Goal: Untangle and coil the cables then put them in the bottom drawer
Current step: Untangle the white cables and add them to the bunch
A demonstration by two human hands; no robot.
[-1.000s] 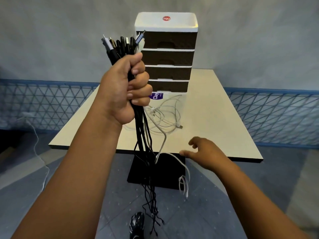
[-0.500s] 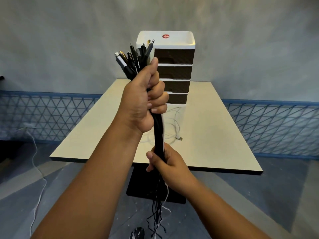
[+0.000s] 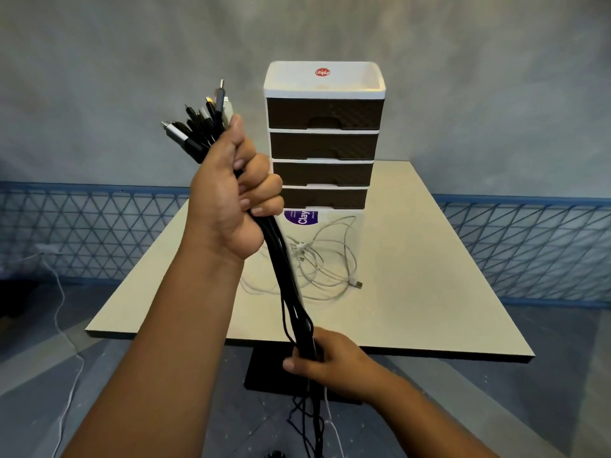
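Observation:
My left hand [image 3: 231, 206] grips a bundle of black cables [image 3: 286, 279] near their plug ends, which fan out above my fist. The strands hang down in front of the table edge. Lower down, my right hand [image 3: 325, 361] grips the same bundle; below it the loose ends dangle toward the floor. A white cable [image 3: 327, 259] lies in loose loops on the table. Behind it stands a drawer unit [image 3: 324, 137] with a white frame and several dark drawers, all closed; the bottom drawer [image 3: 325, 197] is partly hidden by my left hand.
The beige table [image 3: 429, 276] stands on a black pedestal base [image 3: 264, 375]. A purple label [image 3: 302, 217] lies at the foot of the drawer unit. A blue mesh fence [image 3: 529, 246] runs along the grey wall. Another white cable [image 3: 62, 325] trails on the floor at left.
My right hand moved from open at the table edge to gripping the black bundle, then slid down it. My left hand shifted with the plug ends.

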